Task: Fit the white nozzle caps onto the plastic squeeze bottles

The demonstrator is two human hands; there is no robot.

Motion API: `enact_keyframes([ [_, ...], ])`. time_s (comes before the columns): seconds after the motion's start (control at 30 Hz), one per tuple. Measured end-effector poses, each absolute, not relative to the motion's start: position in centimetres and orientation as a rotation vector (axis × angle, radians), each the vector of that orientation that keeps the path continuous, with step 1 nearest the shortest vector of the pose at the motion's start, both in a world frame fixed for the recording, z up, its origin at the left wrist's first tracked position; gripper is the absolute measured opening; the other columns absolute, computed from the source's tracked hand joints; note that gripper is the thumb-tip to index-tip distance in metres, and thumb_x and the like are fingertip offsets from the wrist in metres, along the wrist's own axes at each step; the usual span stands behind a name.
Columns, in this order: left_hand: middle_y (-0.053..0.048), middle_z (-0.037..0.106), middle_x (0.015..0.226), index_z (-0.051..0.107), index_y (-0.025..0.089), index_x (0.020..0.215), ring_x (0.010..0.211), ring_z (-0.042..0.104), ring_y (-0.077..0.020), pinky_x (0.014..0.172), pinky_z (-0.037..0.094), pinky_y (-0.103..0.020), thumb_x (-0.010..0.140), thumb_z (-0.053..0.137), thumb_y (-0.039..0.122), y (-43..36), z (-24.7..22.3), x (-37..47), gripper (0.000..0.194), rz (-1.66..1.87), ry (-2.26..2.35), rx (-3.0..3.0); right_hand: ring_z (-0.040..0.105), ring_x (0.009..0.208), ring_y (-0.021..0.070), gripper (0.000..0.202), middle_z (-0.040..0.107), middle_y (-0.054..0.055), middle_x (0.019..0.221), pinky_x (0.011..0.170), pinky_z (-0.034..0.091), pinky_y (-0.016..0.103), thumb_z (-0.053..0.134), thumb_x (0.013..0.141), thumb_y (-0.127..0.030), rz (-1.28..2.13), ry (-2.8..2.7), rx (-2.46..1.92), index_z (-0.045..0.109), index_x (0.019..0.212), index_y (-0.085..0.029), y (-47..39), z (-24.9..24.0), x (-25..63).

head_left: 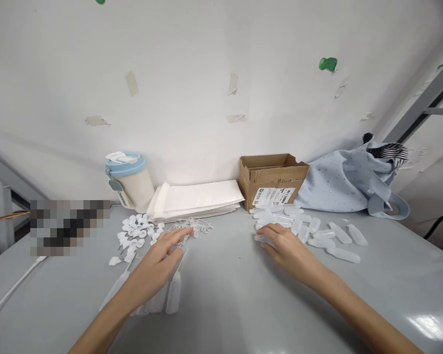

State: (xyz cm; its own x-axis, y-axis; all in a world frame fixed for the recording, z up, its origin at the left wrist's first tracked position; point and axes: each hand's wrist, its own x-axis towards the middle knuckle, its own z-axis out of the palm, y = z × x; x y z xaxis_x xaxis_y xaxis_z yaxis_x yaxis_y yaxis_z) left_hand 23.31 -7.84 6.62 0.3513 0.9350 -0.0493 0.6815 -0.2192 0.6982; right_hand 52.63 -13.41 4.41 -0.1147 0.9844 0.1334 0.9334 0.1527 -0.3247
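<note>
My left hand [158, 263] reaches over a small heap of clear, thin ringed plastic pieces [203, 227], its thumb and index finger apart. Whether a fingertip touches them I cannot tell. Beneath that forearm lie several translucent squeeze bottles [174, 295], partly hidden, with thin strands at their necks. White caps [132, 231] are scattered just beyond the left wrist. On the other side, my right hand [286, 248] has its thumb and fingers around a translucent bottle [259, 238], mostly hidden by the fingers. More loose empty-looking bottles [313, 226] lie around and behind this hand.
Against the wall stand a cream cup with a blue lid [135, 184], a stack of white envelopes [203, 196], an open cardboard box [271, 182] and a light blue cloth bag [335, 179]. A white cable [16, 290] runs along the grey table [236, 305] at left.
</note>
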Motion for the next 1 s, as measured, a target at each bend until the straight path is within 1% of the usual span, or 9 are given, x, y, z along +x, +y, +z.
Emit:
enact_keyframes([
  [0.07,0.000,0.059,0.129,0.057,0.032,0.125,0.117,0.053,-0.0266,0.090,0.048,-0.041,0.081,0.038,0.027,-7.8,7.0,23.3,0.048,0.552,1.409,1.917,0.059,0.104,0.0309,0.030,0.066,0.014,0.110,0.085,0.048,0.045,0.045,0.084,-0.009,0.219,-2.127,-1.847,0.064,0.108,-0.016,-13.4,4.4,52.6],
  [0.2,0.000,0.068,0.113,0.066,0.033,0.114,0.108,0.059,-0.0288,0.073,0.053,-0.037,0.080,0.042,0.034,-7.9,7.6,23.4,0.042,0.746,1.502,1.777,0.060,0.100,0.0310,0.030,0.067,0.014,0.107,0.083,0.048,0.045,0.044,0.084,-0.007,0.197,-2.137,-1.843,0.065,0.104,-0.015,-13.4,4.3,52.5],
  [0.27,0.000,0.069,0.110,0.068,0.032,0.108,0.104,0.061,-0.0274,0.068,0.054,-0.033,0.080,0.045,0.038,-8.1,7.7,23.4,0.038,0.839,1.498,1.761,0.060,0.099,0.0307,0.030,0.068,0.014,0.106,0.082,0.048,0.044,0.044,0.084,-0.006,0.183,-2.134,-1.839,0.066,0.102,-0.016,-13.3,4.1,52.5],
  [0.4,-0.001,0.070,0.104,0.067,0.029,0.106,0.081,0.063,-0.0215,0.048,0.048,-0.024,0.082,0.048,0.047,-8.3,7.4,23.4,0.036,0.908,1.556,1.795,0.062,0.097,0.0293,0.030,0.068,0.013,0.104,0.081,0.049,0.043,0.043,0.085,-0.008,0.171,-2.116,-1.835,0.065,0.103,-0.016,-13.2,3.9,52.4],
  [0.57,-0.003,0.068,0.105,0.068,0.026,0.099,0.082,0.059,-0.0218,0.054,0.049,-0.026,0.082,0.048,0.049,-8.0,6.8,23.2,0.035,0.871,1.591,1.955,0.062,0.100,0.0290,0.029,0.067,0.014,0.109,0.084,0.049,0.043,0.041,0.089,-0.013,0.184,-2.088,-1.819,0.062,0.110,-0.015,-13.4,4.1,51.9],
  [0.7,-0.003,0.065,0.115,0.065,0.026,0.105,0.088,0.059,-0.0220,0.056,0.048,-0.027,0.085,0.043,0.049,-7.9,6.8,22.9,0.038,0.937,1.623,1.953,0.061,0.101,0.0278,0.028,0.066,0.014,0.112,0.086,0.050,0.042,0.042,0.090,-0.015,0.194,-2.070,-1.789,0.060,0.112,-0.015,-13.6,4.3,51.6],
  [0.8,-0.002,0.069,0.105,0.068,0.026,0.100,0.081,0.060,-0.0213,0.056,0.048,-0.027,0.083,0.047,0.050,-7.8,6.8,22.7,0.036,0.899,1.623,1.957,0.061,0.101,0.0276,0.028,0.065,0.013,0.112,0.086,0.050,0.042,0.042,0.091,-0.016,0.198,-2.061,-1.764,0.060,0.112,-0.015,-13.8,4.3,51.5],
  [0.9,-0.003,0.068,0.108,0.066,0.026,0.105,0.077,0.060,-0.0201,0.058,0.048,-0.028,0.085,0.044,0.049,-7.6,6.9,22.7,0.037,0.926,1.637,1.941,0.061,0.100,0.0274,0.027,0.065,0.013,0.111,0.085,0.051,0.042,0.042,0.091,-0.016,0.202,-2.052,-1.740,0.059,0.112,-0.015,-13.9,4.3,51.4],
  [1.0,-0.003,0.069,0.104,0.068,0.026,0.102,0.073,0.059,-0.0195,0.057,0.047,-0.028,0.084,0.047,0.048,-7.5,6.9,22.7,0.036,0.916,1.637,1.936,0.061,0.100,0.0274,0.027,0.065,0.013,0.110,0.084,0.052,0.042,0.042,0.091,-0.017,0.200,-2.038,-1.721,0.059,0.111,-0.017,-13.9,4.4,51.4],
])
